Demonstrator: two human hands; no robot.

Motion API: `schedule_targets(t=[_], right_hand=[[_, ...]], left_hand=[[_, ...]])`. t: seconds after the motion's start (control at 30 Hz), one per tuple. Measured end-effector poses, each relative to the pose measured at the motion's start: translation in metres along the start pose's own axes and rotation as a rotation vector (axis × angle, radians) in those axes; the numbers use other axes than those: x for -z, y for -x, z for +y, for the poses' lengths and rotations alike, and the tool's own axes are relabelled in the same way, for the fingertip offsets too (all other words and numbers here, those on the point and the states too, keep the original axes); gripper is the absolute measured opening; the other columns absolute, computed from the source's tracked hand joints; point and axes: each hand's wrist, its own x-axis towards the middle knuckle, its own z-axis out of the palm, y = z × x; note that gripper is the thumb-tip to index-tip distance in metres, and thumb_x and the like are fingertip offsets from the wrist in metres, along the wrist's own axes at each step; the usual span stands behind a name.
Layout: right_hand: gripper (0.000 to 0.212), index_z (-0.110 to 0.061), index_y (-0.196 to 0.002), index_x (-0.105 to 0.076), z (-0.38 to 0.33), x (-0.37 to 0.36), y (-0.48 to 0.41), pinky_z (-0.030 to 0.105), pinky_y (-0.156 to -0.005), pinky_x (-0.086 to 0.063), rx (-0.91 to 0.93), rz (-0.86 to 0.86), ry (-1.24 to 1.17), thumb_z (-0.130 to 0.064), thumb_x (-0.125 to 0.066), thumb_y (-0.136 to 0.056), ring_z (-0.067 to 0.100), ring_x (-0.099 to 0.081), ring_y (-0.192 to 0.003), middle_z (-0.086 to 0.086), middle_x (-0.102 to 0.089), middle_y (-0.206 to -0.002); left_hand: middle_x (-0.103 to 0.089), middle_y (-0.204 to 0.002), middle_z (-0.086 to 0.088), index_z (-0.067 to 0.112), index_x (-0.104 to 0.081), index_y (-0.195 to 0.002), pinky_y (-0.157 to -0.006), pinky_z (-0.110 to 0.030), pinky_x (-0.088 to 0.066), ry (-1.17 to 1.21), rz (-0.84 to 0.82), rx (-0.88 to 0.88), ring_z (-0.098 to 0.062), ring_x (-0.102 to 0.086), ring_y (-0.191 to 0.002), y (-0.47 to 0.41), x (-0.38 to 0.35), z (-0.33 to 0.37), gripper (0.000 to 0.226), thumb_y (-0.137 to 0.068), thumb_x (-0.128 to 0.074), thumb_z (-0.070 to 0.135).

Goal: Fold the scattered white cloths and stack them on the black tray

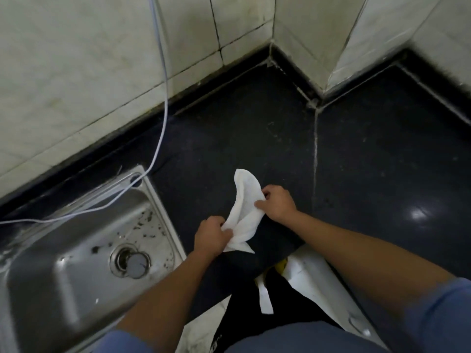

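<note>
- Both hands are up over the dark countertop, and there is one white cloth stretched between them.
- The left hand is curled tight around the cloth's lower end, fingers bunched on the fabric. A pointed corner pokes out just below the fist.
- The right hand pinches the cloth's right edge about halfway up, thumb and fingers closed on it.
- The cloth is curved lengthwise like a trough, and its rounded upper end arcs away toward the wall.
- From here I cannot tell whether any of it touches the counter or whether it hangs just above.
- The cloth sits near the middle of the counter, just beside the right rim of the stainless steel sink.
- Down in the basin there is a round drain with a grey plug in it, and dark flecks are scattered over the metal.
- A thin white cable drops down the pale tiled wall, reaches the sink's back corner and trails off left across the rim.
- The wall juts out in a corner at the right, and the black counter wraps around it.
- A bright patch of glare shines on the counter at the right.
- There are blue sleeves on both arms, with the right sleeve at the frame's edge.
- Below the counter edge a narrow white strip hangs against something black.
</note>
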Motion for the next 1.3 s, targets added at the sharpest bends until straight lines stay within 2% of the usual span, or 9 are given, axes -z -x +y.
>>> schedule_targets(t=[0.2,0.37,0.47,0.57,0.67,0.83,1.0,1.13,1.3], right_hand=[[0.007,-0.017,-0.088,-0.062,0.024,0.038,0.003,0.025,-0.065,-0.040,0.035,0.175,-0.041,-0.019,-0.067,-0.084,0.017,-0.058,-0.075,0.000,-0.063,-0.081],[0.027,-0.024,-0.105,-0.057,0.049,0.045,0.012,0.033,-0.071,-0.050,0.006,-0.098,0.489,-0.043,-0.062,-0.086,0.019,-0.061,-0.084,-0.001,-0.065,-0.097],[0.033,-0.029,-0.113,-0.054,0.037,0.051,0.006,0.035,-0.075,-0.052,0.044,-0.002,0.575,-0.049,-0.055,-0.087,0.018,-0.063,-0.087,-0.005,-0.066,-0.097],[0.039,-0.026,-0.121,-0.052,0.012,0.054,-0.017,0.035,-0.077,-0.051,0.072,0.128,0.461,-0.048,-0.055,-0.089,0.021,-0.064,-0.092,-0.002,-0.068,-0.101],[0.048,-0.021,-0.128,-0.050,-0.011,0.048,-0.042,0.035,-0.078,-0.049,0.016,0.145,0.413,-0.047,-0.058,-0.089,0.025,-0.063,-0.098,0.003,-0.066,-0.109],[0.021,-0.019,-0.104,-0.068,-0.025,0.033,-0.066,0.032,-0.072,-0.051,0.009,0.078,0.514,-0.031,-0.062,-0.088,0.022,-0.065,-0.088,0.004,-0.070,-0.099],[0.018,-0.021,-0.105,-0.067,-0.029,0.054,-0.079,0.027,-0.070,-0.044,0.031,0.233,0.404,-0.025,-0.060,-0.089,0.023,-0.064,-0.091,0.003,-0.068,-0.098],[0.024,-0.019,-0.112,-0.062,-0.028,0.063,-0.073,0.030,-0.069,-0.045,0.170,0.269,0.392,-0.019,-0.058,-0.089,0.025,-0.063,-0.089,0.005,-0.066,-0.097],[0.014,-0.020,-0.095,-0.065,-0.012,0.049,-0.021,0.027,-0.064,-0.040,0.509,0.037,0.573,-0.026,-0.054,-0.089,0.019,-0.062,-0.080,-0.001,-0.067,-0.093]], left_hand=[[-0.062,-0.079,-0.011,0.009,-0.058,-0.082,-0.064,-0.036,-0.048,0.061,0.266,0.049,-0.030,-0.058,-0.076,-0.023,0.030,-0.008,0.011,-0.081,-0.063,0.019],[-0.062,-0.106,-0.013,0.013,-0.055,-0.109,-0.077,-0.038,-0.051,0.085,0.299,0.171,-0.031,-0.061,-0.093,-0.045,0.041,-0.007,0.031,-0.081,-0.066,0.021],[-0.061,-0.112,-0.011,0.012,-0.047,-0.122,-0.079,-0.038,-0.050,0.155,0.319,0.261,-0.032,-0.060,-0.099,-0.040,0.038,-0.007,0.046,-0.083,-0.067,0.027],[-0.063,-0.105,-0.009,0.010,-0.053,-0.117,-0.075,-0.033,-0.047,0.279,0.314,0.379,-0.031,-0.062,-0.097,-0.037,0.034,-0.007,0.042,-0.083,-0.069,0.030],[-0.070,-0.085,-0.011,0.010,-0.062,-0.091,-0.066,-0.035,-0.056,0.418,0.230,0.447,-0.026,-0.068,-0.071,-0.043,0.026,-0.008,0.023,-0.080,-0.072,0.028],[-0.068,-0.069,-0.010,0.010,-0.065,-0.078,-0.056,-0.031,-0.056,0.414,0.225,0.458,-0.022,-0.064,-0.050,-0.058,0.028,-0.002,0.011,-0.083,-0.068,0.018],[-0.069,-0.076,-0.006,0.022,-0.057,-0.072,-0.069,-0.043,-0.059,0.446,0.373,0.422,-0.026,-0.068,-0.067,-0.076,0.042,-0.014,0.011,-0.077,-0.067,0.018],[-0.063,-0.083,-0.001,0.020,-0.058,-0.087,-0.070,-0.035,-0.054,0.280,0.430,0.224,-0.019,-0.062,-0.075,-0.059,0.046,0.004,0.011,-0.082,-0.066,0.014],[-0.063,-0.095,0.000,0.018,-0.063,-0.091,-0.073,-0.031,-0.048,-0.174,0.057,-0.184,-0.020,-0.059,-0.089,-0.013,0.010,0.011,0.008,-0.086,-0.059,0.022]])
